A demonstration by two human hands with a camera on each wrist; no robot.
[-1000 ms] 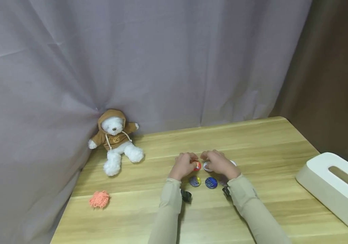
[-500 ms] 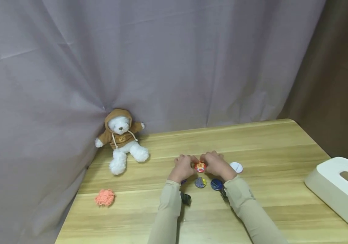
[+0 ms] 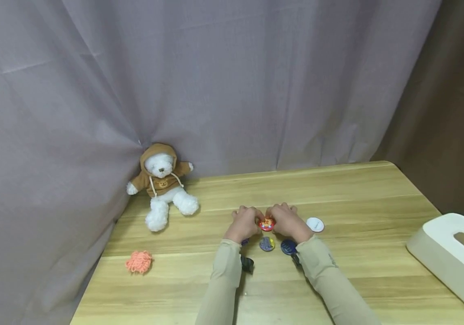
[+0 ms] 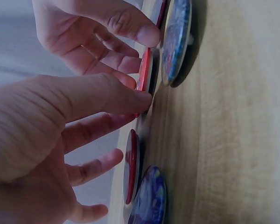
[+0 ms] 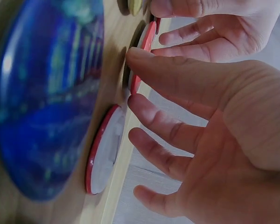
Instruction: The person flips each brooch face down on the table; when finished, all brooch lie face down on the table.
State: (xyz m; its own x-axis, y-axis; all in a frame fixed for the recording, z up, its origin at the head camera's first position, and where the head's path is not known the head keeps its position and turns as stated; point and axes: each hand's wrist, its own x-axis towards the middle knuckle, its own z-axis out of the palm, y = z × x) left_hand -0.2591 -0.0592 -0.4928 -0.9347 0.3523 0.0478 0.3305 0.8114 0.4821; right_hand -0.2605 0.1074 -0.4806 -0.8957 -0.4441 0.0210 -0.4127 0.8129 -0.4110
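A red round button badge point(image 3: 267, 225) sits between my two hands, low over the wooden table. My left hand point(image 3: 245, 224) pinches its near side with thumb and forefinger, the other fingers spread in the left wrist view. Opposite it, my right hand point(image 3: 289, 222) holds the badge's other edge between thumb and fingers. Just nearer lie a grey-and-yellow badge point(image 3: 267, 244) and a blue badge point(image 5: 49, 102). A white disc with a red rim point(image 5: 105, 151) lies beside my right hand. Partly hidden by my left hand is another dark blue badge point(image 4: 151, 198).
A white plush bear point(image 3: 161, 180) in a brown hoodie sits at the back left. Nearer on that side lies a coral yarn bundle point(image 3: 139, 262). A white slotted box point(image 3: 447, 253) stands at the right edge. A grey curtain point(image 3: 223, 90) hangs behind the table.
My right hand has moved left from a white badge onto the red badge's edge. My left hand stays at the red badge. Over the last half second, the badge's face has tilted slightly.
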